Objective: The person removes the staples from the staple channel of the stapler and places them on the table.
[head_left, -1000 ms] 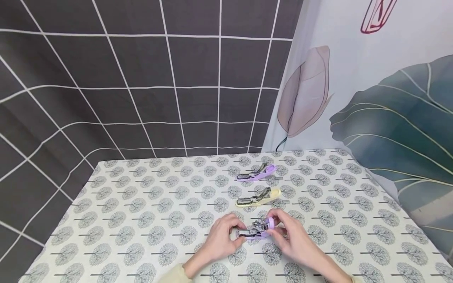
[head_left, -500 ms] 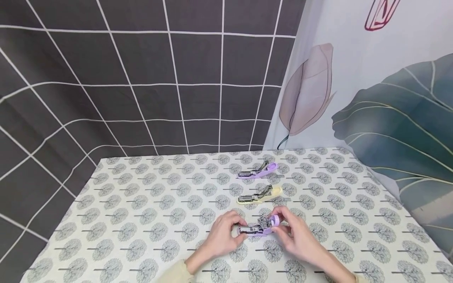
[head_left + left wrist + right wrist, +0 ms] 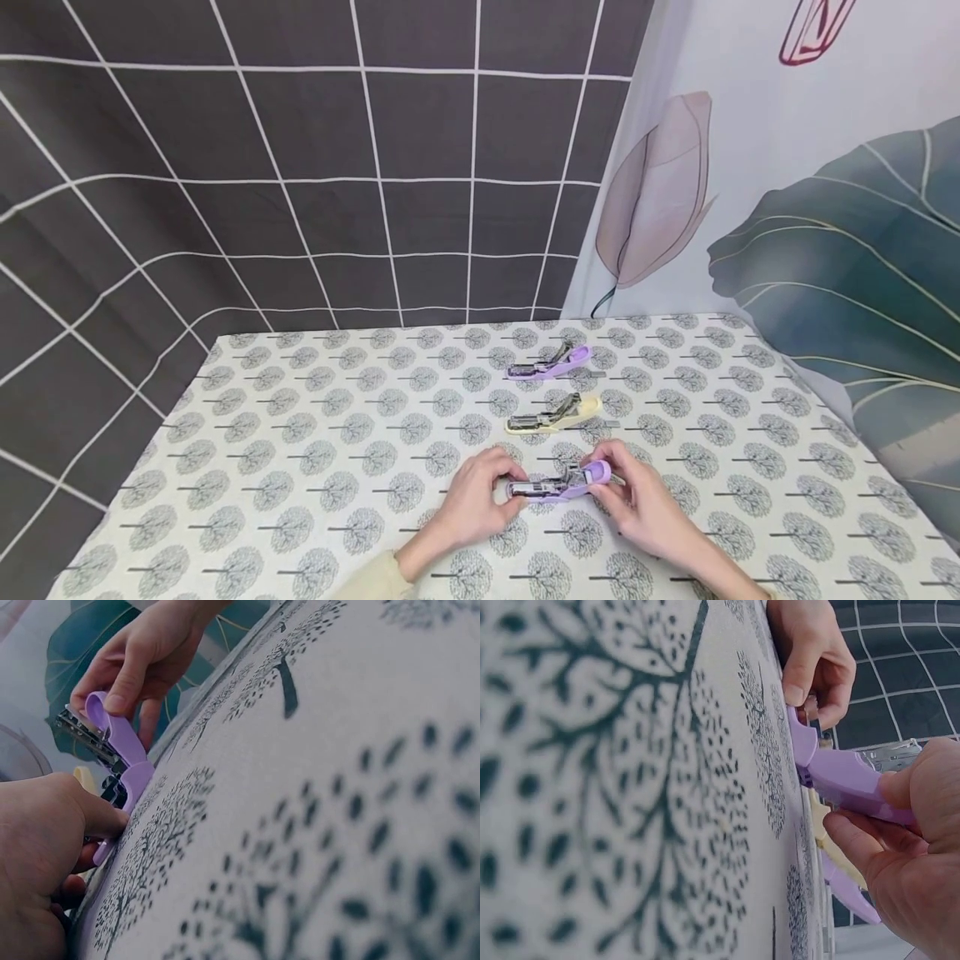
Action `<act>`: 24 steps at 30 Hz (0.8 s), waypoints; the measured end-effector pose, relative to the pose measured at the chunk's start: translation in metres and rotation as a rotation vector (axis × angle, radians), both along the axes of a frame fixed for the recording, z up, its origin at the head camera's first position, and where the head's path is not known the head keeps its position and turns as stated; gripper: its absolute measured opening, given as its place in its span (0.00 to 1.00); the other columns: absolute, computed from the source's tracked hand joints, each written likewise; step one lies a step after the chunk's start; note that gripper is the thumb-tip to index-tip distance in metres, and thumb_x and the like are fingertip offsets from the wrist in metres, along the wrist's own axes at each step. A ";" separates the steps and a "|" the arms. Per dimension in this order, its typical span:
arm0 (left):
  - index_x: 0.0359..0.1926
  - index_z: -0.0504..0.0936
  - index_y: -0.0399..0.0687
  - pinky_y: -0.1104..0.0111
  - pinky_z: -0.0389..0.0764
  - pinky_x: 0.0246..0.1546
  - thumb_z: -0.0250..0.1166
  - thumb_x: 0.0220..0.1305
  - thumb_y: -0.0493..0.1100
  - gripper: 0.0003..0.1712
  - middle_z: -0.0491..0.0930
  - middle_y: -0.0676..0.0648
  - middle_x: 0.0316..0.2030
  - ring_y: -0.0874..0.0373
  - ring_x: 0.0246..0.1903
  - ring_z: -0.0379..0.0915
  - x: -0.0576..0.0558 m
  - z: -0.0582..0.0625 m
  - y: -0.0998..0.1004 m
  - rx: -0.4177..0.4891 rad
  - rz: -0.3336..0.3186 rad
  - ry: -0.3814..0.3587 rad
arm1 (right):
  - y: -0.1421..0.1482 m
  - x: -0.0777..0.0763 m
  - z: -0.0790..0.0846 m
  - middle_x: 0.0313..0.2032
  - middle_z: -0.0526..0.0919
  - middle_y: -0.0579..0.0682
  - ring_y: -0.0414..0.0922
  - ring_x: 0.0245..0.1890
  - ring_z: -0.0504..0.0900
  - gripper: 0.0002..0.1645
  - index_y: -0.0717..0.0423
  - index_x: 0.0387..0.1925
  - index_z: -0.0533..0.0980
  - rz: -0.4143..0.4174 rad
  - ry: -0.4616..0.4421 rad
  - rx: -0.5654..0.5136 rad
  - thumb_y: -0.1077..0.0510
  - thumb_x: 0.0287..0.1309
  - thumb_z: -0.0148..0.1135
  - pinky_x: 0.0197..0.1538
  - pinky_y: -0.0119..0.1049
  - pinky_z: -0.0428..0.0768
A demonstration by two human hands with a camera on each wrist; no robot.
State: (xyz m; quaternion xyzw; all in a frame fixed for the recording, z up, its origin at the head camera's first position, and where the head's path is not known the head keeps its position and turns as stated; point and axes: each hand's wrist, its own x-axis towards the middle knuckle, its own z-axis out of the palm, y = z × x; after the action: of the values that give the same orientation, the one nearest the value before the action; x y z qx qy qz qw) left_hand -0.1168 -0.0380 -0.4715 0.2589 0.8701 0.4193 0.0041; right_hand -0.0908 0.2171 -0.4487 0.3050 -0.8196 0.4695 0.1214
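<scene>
Both hands still pinch the small purple plastic stapler with metal insides (image 3: 558, 483) near the tree-print tablecloth's (image 3: 300, 467) front edge, left hand (image 3: 472, 500) at base, right hand (image 3: 637, 504) having pressed its raised arm lower, nearly closing it.

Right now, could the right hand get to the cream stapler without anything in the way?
Probably yes, once it lets go. The right hand pinches the near purple stapler; the cream stapler lies just beyond on the tablecloth, nothing between.
</scene>
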 end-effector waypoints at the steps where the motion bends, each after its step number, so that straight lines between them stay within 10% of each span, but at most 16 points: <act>1: 0.37 0.85 0.55 0.71 0.68 0.37 0.76 0.49 0.37 0.14 0.74 0.65 0.32 0.69 0.29 0.64 0.000 0.000 0.000 -0.002 0.000 -0.001 | 0.001 0.000 0.000 0.35 0.81 0.47 0.35 0.23 0.72 0.23 0.60 0.46 0.71 -0.001 0.000 0.004 0.78 0.50 0.65 0.20 0.27 0.71; 24: 0.37 0.84 0.55 0.68 0.70 0.41 0.76 0.50 0.38 0.13 0.73 0.66 0.31 0.69 0.28 0.63 0.002 -0.003 0.000 -0.005 -0.002 0.051 | 0.011 0.005 -0.005 0.38 0.79 0.46 0.34 0.26 0.72 0.23 0.56 0.46 0.70 -0.087 -0.107 0.076 0.74 0.51 0.67 0.25 0.29 0.75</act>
State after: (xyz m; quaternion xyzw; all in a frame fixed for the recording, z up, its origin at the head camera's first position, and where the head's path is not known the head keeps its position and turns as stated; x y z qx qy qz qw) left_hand -0.1145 -0.0378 -0.4742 0.2705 0.8707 0.4104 -0.0168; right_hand -0.0858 0.2283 -0.4534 0.2477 -0.8547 0.4481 0.0860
